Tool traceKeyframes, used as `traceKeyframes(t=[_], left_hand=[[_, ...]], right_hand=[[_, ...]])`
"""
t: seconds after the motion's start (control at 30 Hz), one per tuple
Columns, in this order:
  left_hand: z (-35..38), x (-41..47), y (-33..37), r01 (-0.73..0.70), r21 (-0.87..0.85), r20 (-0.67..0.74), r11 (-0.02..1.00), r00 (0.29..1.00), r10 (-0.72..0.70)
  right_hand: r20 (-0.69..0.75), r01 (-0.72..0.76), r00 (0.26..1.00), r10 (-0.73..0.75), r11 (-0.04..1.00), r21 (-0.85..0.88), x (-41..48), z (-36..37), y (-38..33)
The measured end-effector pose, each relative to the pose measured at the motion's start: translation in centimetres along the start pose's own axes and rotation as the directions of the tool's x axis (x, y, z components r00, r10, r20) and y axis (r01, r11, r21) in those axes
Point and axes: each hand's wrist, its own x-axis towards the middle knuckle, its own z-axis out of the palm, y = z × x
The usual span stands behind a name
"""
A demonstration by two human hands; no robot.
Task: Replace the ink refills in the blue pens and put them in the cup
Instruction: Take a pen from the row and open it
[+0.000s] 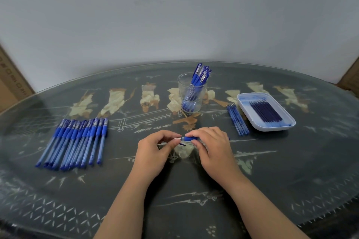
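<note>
The left hand (155,148) and right hand (212,146) hold 1 blue plastic pen (189,138) just above the dark painted counter (116,190). Left fingers pinch its left end; right fingers grip the barrel. The clear glass cup (181,91), holding pens, stands behind.

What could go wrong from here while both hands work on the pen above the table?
1. The pen is held only by the fingers of the left hand and right hand over the glossy table; a small loosened part could slip and roll off.
2. The loose refills lie right beside the tray of refills, so the two lots might get mixed.
</note>
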Motion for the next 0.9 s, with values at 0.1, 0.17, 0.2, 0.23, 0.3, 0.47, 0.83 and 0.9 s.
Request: traceKeyframes(t=[0.1,0.17,0.2,0.23,0.3,0.47,0.83,0.9], left_hand=[[0.12,-0.03,0.11,0.044,0.025,-0.03,0.999,0.999,-0.043],[0.08,-0.1,0.31,0.062,-0.017,-0.066,0.998,0.996,-0.063],[0.04,-0.13,0.37,0.071,-0.056,-0.087,0.996,0.993,-0.075],[-0.02,-0.14,0.33,0.077,-0.091,-0.105,0.993,0.991,-0.086],[-0.14,-0.14,0.2,0.084,-0.129,-0.115,0.988,0.988,-0.099],[-0.02,-0.12,-0.23,0.078,-0.126,-0.065,0.989,0.994,-0.087],[0.08,-0.07,0.35,0.075,-0.014,-0.083,0.997,0.994,-0.075],[0.06,-0.03,0.29,0.092,-0.061,-0.119,0.994,0.988,-0.098]], right_hand=[[-0.012,-0.016,1.0,0.016,1.0,0.012,0.03,0.0,0.04],[-0.027,-0.028,0.999,0.029,0.999,0.017,0.04,0.03,0.15],[-0.034,-0.031,0.999,0.032,0.999,0.018,0.05,0.04,0.19],[-0.039,-0.032,0.999,0.033,0.999,0.019,0.07,0.05,0.22],[-0.044,-0.031,0.998,0.032,0.999,0.02,0.09,0.07,0.26],[-0.016,-0.005,1.0,0.005,1.0,0.012,0.08,0.01,0.26],[-0.004,0.02,1.0,-0.02,0.998,-0.054,-0.05,0.11,0.09],[-0.011,0.008,1.0,-0.008,0.999,-0.048,-0.05,0.19,0.2]])
